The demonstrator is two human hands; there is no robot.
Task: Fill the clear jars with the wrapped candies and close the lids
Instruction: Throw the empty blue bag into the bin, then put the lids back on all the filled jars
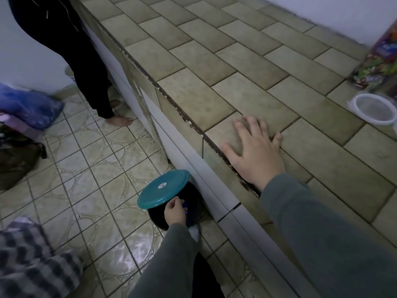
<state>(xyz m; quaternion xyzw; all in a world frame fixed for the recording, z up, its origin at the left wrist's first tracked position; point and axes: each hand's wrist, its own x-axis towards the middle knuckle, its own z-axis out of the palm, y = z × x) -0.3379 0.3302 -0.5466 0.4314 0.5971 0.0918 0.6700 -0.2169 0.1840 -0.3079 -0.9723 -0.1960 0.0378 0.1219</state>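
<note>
Head view looked down over a long counter (247,67) faced with oblong beige tiles laid in a staggered bond, matte and smudged, its front edge chipped and dark where the glaze had broken away. Below the edge ran a pale, smooth panel, and beyond it a floor (86,168) of glossy square tiles printed with faint ring patterns. A plain white wall closed the far side.

The right hand (255,151) lay palm-down on the counter near the chipped edge, fingers straight and spread apart, holding nothing; a grey-green sleeve covered the forearm. The left hand (175,211) reached down to a round black bin (193,211) standing on the floor against the panel, fingers curled around the rim of its teal lid (162,190), a smooth plastic disc tilted up off the bin's mouth.

At the counter's far right stood a clear jar (373,109), round, open-topped and translucent, well apart from both hands. Just behind it lay a bag of wrapped candies (380,59), crinkled and brightly printed in purple, green and orange, blurred at the frame's edge.

On the floor to the left stood another person's dark-trousered leg and bare foot (119,121), a blue plastic bag (32,106), a dark bag (17,162), and a grey checked cloth (32,254).
</note>
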